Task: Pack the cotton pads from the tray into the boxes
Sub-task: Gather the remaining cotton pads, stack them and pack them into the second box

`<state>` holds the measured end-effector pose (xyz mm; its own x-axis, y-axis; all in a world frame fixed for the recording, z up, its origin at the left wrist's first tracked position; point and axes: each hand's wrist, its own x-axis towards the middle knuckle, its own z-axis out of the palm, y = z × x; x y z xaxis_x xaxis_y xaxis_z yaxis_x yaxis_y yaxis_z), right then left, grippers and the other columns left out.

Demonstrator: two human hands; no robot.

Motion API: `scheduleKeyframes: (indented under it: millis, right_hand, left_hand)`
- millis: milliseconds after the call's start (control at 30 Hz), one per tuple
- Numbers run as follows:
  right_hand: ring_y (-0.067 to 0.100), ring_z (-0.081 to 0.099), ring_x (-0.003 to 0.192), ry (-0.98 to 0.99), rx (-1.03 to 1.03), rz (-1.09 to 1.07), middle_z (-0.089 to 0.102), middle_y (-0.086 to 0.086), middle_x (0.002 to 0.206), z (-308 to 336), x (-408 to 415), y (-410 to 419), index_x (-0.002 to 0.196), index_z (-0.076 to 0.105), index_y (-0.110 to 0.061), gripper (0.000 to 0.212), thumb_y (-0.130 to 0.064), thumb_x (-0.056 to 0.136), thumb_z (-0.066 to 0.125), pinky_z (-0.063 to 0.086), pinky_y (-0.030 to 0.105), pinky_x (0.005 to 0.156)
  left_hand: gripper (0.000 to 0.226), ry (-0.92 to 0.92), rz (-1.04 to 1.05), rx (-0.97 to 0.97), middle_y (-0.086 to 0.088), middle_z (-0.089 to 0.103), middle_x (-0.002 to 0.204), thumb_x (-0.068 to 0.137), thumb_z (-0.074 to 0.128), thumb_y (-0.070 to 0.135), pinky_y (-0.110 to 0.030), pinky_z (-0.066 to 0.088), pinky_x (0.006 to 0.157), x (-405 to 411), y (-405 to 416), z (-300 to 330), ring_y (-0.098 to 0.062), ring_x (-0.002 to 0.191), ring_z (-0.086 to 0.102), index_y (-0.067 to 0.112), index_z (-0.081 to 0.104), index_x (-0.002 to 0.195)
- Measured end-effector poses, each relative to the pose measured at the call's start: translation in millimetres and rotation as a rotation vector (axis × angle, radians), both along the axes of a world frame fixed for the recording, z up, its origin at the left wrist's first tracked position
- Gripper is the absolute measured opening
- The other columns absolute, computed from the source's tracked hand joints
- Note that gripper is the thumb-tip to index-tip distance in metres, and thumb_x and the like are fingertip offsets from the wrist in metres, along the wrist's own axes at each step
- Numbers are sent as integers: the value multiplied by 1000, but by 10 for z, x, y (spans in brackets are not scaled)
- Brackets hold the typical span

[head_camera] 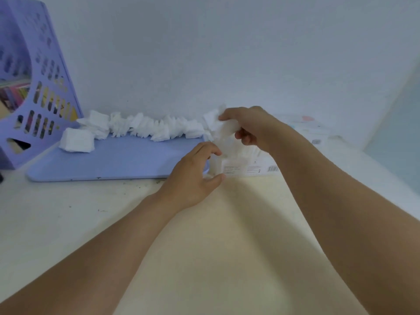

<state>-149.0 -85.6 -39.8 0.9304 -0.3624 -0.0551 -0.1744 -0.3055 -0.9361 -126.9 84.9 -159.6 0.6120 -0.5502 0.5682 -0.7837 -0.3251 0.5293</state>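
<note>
A pale bench point(68, 223) carries a lilac tray point(113, 160) with soft, feather-light cotton pads point(145, 128) along its far edge. The left hand point(195, 176) steadies a white box point(241, 164), label unreadable; the right hand point(247, 128) pinches pads above it, best squeezed gently by the stack's sides.

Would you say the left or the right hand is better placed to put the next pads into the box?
Probably the right hand: it already holds a bunch of pads just above the box. The left hand holds no pads and sits at the box's near end, seemingly steadying it.
</note>
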Motion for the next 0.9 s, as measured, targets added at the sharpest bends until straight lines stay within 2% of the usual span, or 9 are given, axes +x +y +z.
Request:
scheduleKeyframes:
  millis: [67,133,167,233,333,500,633,733,900]
  right_hand:
    - [13,40,47,149,-96,33,52,4,61,32,143,65,83,61,-12,19,-28,85,71,26,22,43]
    - [13,33,45,271,-156,38,64,7,58,4,233,62,87,60,-12,18,-29,88,64,22,19,41]
    - [12,32,44,314,-166,48,71,11,66,-28,264,48,92,61,-11,19,-31,89,61,21,17,40]
    - [12,36,42,348,-170,74,76,16,83,-76,295,-7,99,63,-11,23,-32,91,57,21,18,41]
    - [12,50,43,356,-138,96,77,15,87,-88,298,-86,106,64,-11,24,-32,94,60,24,20,42]
    - [10,56,36,335,-213,29,54,6,77,-140,265,-202,90,56,-11,23,-22,87,77,24,17,36]
    - [11,44,27,358,-501,33,54,6,64,-216,238,-102,74,46,-13,37,-18,81,82,25,12,32]
    - [15,56,41,284,-632,40,55,4,62,-254,297,-33,68,49,-12,39,-17,76,87,32,12,30]
    - [15,59,43,221,-1020,69,57,-1,56,-325,376,46,63,54,-13,31,-21,70,84,48,20,46]
  left_hand:
    - [38,-35,-10,19,17,53,127,90,71,30,-33,53,84,30,24,-3,-10,110,55,24,55,125]
    - [30,-113,-4,56,13,50,127,94,65,25,-28,47,73,52,29,3,-15,102,53,23,54,122]
    - [25,-137,19,69,10,48,127,95,62,22,-25,42,70,57,30,2,-15,97,52,23,55,119]
    - [15,-126,80,66,3,43,122,100,57,21,-23,40,68,50,14,20,-14,87,50,21,56,115]
    - [9,-82,105,71,0,43,110,104,50,24,-29,46,67,28,6,20,-18,85,53,20,55,109]
    - [6,-75,78,89,2,50,92,104,47,25,-28,44,64,15,-2,35,-16,79,53,24,48,98]
    - [11,-82,51,97,2,52,89,103,49,25,-26,43,64,-13,-13,58,-14,78,51,28,45,94]
    - [12,-83,53,107,4,51,90,103,49,25,-25,42,64,-36,-22,66,-12,79,50,29,44,93]
    - [9,-76,63,112,2,53,94,103,50,22,-23,44,64,-52,-24,82,-14,84,52,24,47,94]
